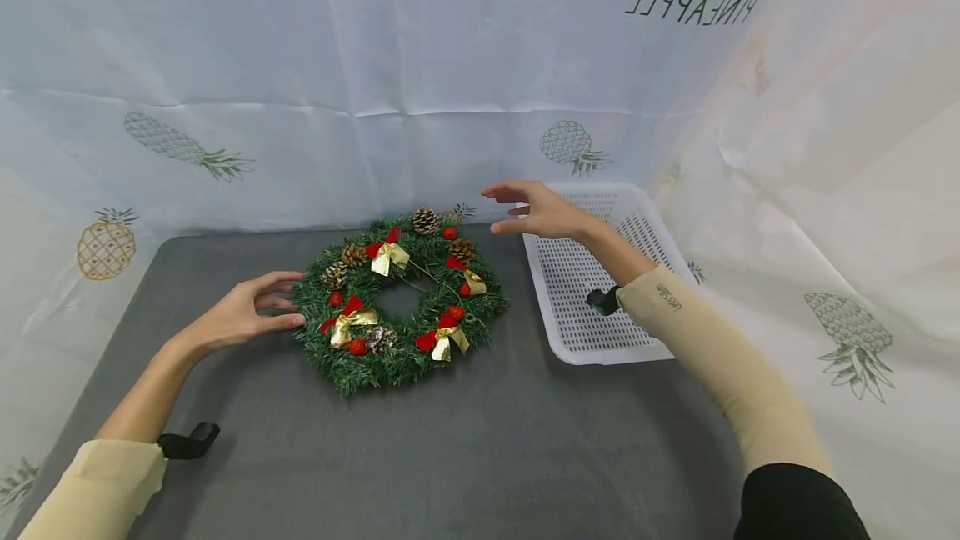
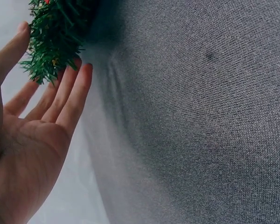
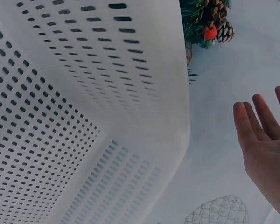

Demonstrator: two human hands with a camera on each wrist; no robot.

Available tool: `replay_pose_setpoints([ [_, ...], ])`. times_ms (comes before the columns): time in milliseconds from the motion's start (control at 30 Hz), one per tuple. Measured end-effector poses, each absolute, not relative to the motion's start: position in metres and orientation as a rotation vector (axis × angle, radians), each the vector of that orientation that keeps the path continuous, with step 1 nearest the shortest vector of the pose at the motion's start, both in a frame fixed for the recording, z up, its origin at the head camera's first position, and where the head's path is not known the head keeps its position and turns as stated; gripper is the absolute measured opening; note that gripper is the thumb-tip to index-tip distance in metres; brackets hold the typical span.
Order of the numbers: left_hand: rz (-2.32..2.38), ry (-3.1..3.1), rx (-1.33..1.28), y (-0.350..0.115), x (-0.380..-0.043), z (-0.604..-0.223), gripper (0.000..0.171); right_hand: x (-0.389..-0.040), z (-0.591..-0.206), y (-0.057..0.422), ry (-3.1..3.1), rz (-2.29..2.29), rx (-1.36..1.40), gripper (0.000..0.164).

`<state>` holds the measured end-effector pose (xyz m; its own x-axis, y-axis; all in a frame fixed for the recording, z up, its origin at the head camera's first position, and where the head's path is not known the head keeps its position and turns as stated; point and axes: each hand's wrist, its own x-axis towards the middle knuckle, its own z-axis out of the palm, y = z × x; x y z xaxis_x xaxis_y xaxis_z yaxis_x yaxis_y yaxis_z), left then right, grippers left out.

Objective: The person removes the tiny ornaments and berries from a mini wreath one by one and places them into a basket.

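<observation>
A green wreath (image 1: 397,369) with pinecones, red berries and red-and-gold bows lies on the dark grey table. My left hand (image 1: 251,307) is at its left edge, thumb and fingers apart. The left wrist view shows the fingers of that hand (image 2: 37,126) fairly straight, their tips at the green needles (image 2: 56,51); whether they press on them I cannot tell. Above the left rim of a white perforated basket (image 1: 558,307) hovers my right hand (image 1: 543,211), fingers spread and holding nothing. In the right wrist view the basket (image 3: 163,107) stands beside this hand (image 3: 270,149).
Behind the table (image 1: 420,465) hangs a white curtain (image 1: 420,40) printed with pineapples and mirrored lettering. More of this cloth (image 1: 847,215) hangs along the right side. The basket stands at the back right of the table, to the right of the wreath.
</observation>
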<state>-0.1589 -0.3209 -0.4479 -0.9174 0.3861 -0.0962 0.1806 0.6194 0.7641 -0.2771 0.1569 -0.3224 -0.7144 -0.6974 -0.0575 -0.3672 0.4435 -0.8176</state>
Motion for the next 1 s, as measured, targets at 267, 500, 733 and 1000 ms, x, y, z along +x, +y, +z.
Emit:
replay_pose_setpoints([
  [267,1.163,2.576,0.457,-0.32,-0.159,-0.448,0.07,-0.296,-0.345,0.147,2.24,-1.167,-0.882,0.058],
  [500,1.173,2.562,0.459,-0.321,-0.158,-0.449,0.072,-0.301,-0.355,0.132,2.174,-1.123,-0.893,0.058],
  [733,1.166,2.567,0.47,-0.32,-0.159,-0.452,0.071,-0.303,-0.365,0.124,2.122,-1.069,-0.857,0.061],
  [1000,1.171,2.557,0.461,-0.319,-0.157,-0.453,0.071,-0.305,-0.374,0.116,2.109,-1.018,-0.792,0.058],
])
